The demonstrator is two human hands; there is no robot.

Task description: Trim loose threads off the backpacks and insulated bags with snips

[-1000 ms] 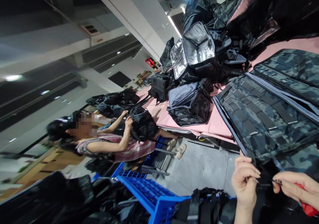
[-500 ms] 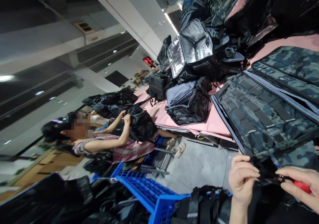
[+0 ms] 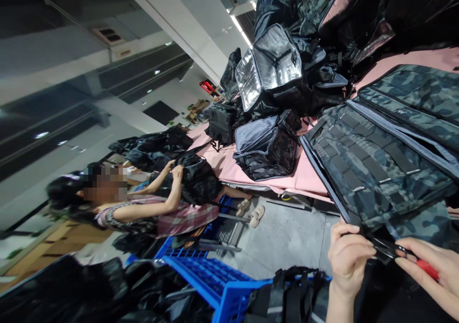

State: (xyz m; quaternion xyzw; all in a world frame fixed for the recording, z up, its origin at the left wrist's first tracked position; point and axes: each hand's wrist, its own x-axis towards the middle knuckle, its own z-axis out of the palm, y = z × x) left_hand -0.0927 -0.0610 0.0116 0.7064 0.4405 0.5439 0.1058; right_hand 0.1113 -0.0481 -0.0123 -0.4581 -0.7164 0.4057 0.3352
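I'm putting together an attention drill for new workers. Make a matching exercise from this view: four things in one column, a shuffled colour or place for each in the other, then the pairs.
Things
1. Snips
2. Table top
3. Plastic crate in front
4. Left hand

Colours and places
A. Blue
B. Closed at a corner of the open camouflage bag
C. In the right hand
D. Pink

Pairs: 1-C, 2-D, 3-A, 4-B
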